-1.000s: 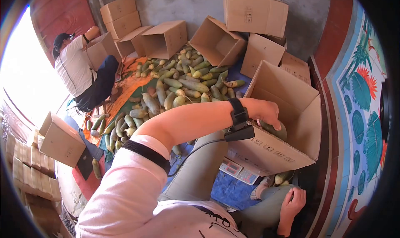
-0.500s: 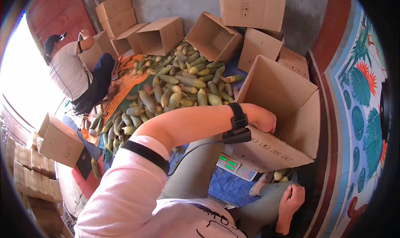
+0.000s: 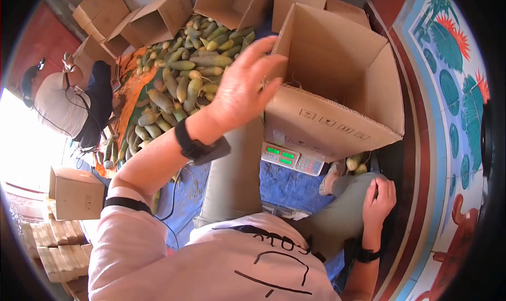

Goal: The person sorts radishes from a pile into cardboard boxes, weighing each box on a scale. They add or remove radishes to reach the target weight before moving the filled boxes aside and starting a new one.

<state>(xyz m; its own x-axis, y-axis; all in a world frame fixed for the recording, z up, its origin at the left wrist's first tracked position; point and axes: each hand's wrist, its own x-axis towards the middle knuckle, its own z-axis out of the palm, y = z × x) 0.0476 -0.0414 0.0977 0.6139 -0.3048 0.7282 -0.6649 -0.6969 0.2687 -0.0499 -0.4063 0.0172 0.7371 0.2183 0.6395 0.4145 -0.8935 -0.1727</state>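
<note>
My left hand is raised beside the left edge of a tall open cardboard box, its fingers spread and nothing in them. The box stands on a scale with green lit digits, and its inner floor is hidden. On my knee, at the lower right, rests my right hand, fingers curled; nothing shows in it. Behind my left hand lies a large pile of green radish-like vegetables. A few more vegetables lie by the right side of the scale.
A person sits at the far left, one hand raised. Open cardboard boxes line the back. Another box stands at the left above stacked cartons. Blue sheeting covers the floor. A painted wall is at the right.
My left hand has come out of the box and moved left, its fingers now spread. The camera view has shifted and turned. My right hand stays on the knee.
</note>
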